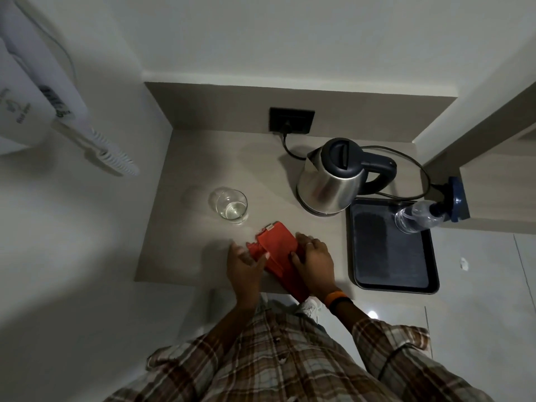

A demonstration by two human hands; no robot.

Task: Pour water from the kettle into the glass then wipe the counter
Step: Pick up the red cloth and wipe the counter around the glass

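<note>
A steel kettle (330, 181) with a dark lid and handle stands at the back right of the grey counter (203, 163). A clear glass (229, 205) with a little water in it stands left of the middle. A folded red cloth (277, 250) lies near the counter's front edge. My left hand (245, 264) touches the cloth's left side with its fingers spread. My right hand (314, 256) rests on the cloth's right side, pressing it down.
A dark tray (391, 256) lies at the right with a clear plastic bottle (417, 216) on its far corner. The kettle's cord runs to a wall socket (291, 120). A wall phone (43, 91) hangs at the left.
</note>
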